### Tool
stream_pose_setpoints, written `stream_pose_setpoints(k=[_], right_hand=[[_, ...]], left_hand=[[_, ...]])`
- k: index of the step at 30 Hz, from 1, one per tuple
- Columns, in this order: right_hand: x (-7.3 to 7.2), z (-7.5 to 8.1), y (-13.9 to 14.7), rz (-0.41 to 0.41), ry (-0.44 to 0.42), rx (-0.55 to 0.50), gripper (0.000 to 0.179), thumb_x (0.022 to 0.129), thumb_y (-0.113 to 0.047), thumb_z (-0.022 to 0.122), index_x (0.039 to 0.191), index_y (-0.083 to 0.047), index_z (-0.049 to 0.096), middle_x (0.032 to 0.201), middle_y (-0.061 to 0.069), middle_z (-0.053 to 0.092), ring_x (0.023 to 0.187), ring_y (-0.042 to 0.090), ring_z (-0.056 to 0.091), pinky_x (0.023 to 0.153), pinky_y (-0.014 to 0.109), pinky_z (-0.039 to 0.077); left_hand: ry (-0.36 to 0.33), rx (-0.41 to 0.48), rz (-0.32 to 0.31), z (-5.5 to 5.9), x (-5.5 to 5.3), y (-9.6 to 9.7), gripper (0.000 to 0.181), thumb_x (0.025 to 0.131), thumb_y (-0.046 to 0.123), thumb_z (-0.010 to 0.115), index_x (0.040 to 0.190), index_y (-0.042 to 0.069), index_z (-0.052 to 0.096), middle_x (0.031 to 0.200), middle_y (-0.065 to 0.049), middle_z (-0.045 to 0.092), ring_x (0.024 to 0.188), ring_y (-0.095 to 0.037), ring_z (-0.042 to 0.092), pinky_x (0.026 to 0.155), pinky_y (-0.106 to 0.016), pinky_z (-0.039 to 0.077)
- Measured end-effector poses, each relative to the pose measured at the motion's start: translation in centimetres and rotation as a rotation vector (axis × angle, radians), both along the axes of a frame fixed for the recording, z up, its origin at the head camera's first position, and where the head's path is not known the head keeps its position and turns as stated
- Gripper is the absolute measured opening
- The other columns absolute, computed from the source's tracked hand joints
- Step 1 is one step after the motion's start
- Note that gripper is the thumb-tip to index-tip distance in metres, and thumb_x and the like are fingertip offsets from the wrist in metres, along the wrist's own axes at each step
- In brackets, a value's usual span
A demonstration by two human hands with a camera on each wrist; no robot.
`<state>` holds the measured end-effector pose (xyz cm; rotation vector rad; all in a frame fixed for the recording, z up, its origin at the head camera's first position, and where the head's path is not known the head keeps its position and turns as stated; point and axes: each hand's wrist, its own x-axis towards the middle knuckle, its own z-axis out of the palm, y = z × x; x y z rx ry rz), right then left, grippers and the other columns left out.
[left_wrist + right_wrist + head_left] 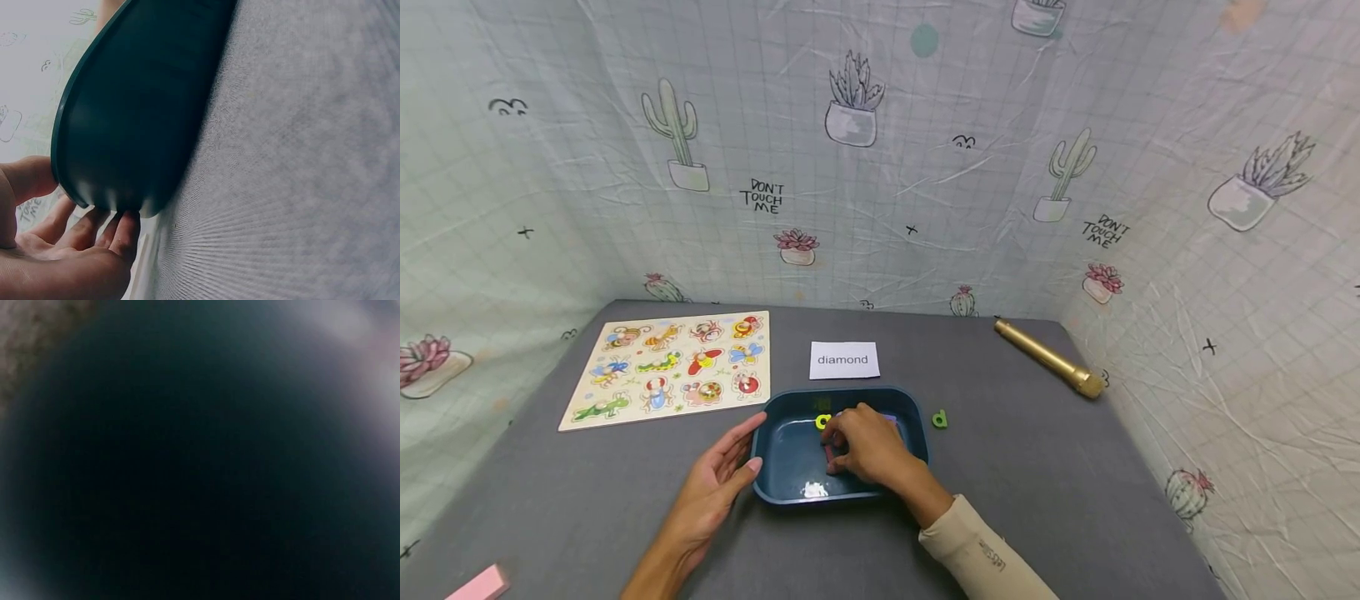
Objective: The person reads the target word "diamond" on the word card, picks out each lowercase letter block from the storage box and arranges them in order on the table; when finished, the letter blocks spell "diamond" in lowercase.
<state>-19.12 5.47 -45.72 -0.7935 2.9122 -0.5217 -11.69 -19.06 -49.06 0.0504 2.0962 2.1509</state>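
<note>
A dark blue tray (790,492) stands on the grey table, holding small coloured pieces. My left hand (707,492) touches its left end from outside, thumb and fingertips against the rim and outer wall (125,137). Inside the tray my right hand (868,446) bends down, thumb and fingers around a small red piece (830,457) whose shape is partly hidden. A yellow letter piece (823,422) lies just left of these fingers. More pieces, one purple (890,418), show behind the hand. The right wrist view is dark and blurred.
Right of the tray lies a green letter d (939,419). Behind it is a white card (844,361) reading "diamond". An insect puzzle board (673,367) sits at back left, a gold microphone (1048,358) at back right, and a pink block (481,583) at front left.
</note>
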Motion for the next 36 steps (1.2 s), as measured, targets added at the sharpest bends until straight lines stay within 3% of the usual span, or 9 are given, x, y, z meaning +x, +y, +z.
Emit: stream_pose_setpoints(k=[7, 12, 21, 27, 36], right_hand=[[0.0, -0.2, -0.2, 0.001, 0.013, 0.007, 0.023, 0.083, -0.030, 0.094, 0.104, -0.026, 0.083, 0.090, -0.013, 0.069, 0.088, 0.004, 0.052, 0.074, 0.021, 0.048], [0.0, 0.3, 0.3, -0.009, 0.047, -0.068, 0.023, 0.084, -0.027, 0.093, 0.103, -0.024, 0.081, 0.098, -0.010, 0.073, 0.088, 0.006, 0.051, 0.073, 0.022, 0.047], [0.1, 1.9, 1.6, -0.036, 0.143, -0.210, 0.024, 0.084, -0.018, 0.092, 0.105, -0.017, 0.080, 0.104, -0.001, 0.078, 0.100, 0.016, 0.060, 0.089, 0.039, 0.055], [-0.3, 2.6, 2.9, -0.069, 0.192, -0.256, 0.028, 0.080, -0.014, 0.095, 0.105, -0.015, 0.081, 0.100, 0.002, 0.076, 0.092, 0.017, 0.060, 0.082, 0.036, 0.053], [-0.7, 3.5, 6.0, -0.144, 0.206, -0.261, 0.031, 0.079, -0.015, 0.095, 0.106, -0.014, 0.081, 0.099, 0.001, 0.076, 0.091, 0.020, 0.060, 0.083, 0.039, 0.052]], left_hand=[[-0.013, -0.010, 0.003, 0.2, 0.0, 0.0, 0.062, 0.107, 0.016, 0.064, 0.164, 0.018, 0.039, 0.173, -0.005, 0.032, 0.163, -0.026, 0.021, 0.107, 0.000, 0.031], [-0.018, -0.009, 0.004, 0.3, 0.0, 0.0, 0.062, 0.107, 0.016, 0.063, 0.164, 0.018, 0.039, 0.174, -0.005, 0.031, 0.163, -0.026, 0.020, 0.106, 0.000, 0.031], [-0.023, -0.017, 0.007, 0.3, -0.1, 0.1, 0.062, 0.107, 0.016, 0.063, 0.164, 0.019, 0.039, 0.174, -0.006, 0.030, 0.164, -0.026, 0.020, 0.106, 0.000, 0.031], [-0.029, -0.022, 0.009, 0.4, 0.0, 0.0, 0.062, 0.107, 0.017, 0.064, 0.164, 0.020, 0.039, 0.174, -0.005, 0.030, 0.164, -0.025, 0.020, 0.107, -0.001, 0.031], [-0.020, -0.010, 0.010, 0.4, 0.0, 0.1, 0.062, 0.107, 0.017, 0.064, 0.164, 0.019, 0.039, 0.174, -0.005, 0.031, 0.164, -0.025, 0.020, 0.107, -0.001, 0.031]])
